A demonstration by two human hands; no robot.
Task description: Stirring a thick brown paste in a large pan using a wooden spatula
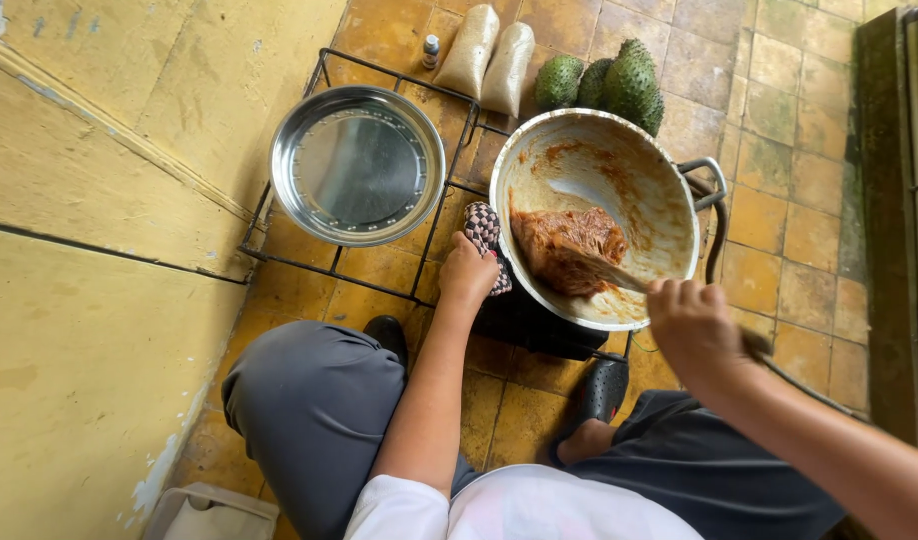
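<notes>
Head view, right hand [691,325] grip closed on spoon [619,272] in paste [567,247], left hand [467,275] clutching cloth [485,229].

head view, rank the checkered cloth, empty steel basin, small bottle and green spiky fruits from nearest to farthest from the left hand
1. Checkered cloth: under the left hand, gripped at the wok's near rim.
2. Empty steel basin: on the rack, up and to the left.
3. Small bottle and green spiky fruits: both along the far edge, bottle left, fruits right; too close to call.
</notes>
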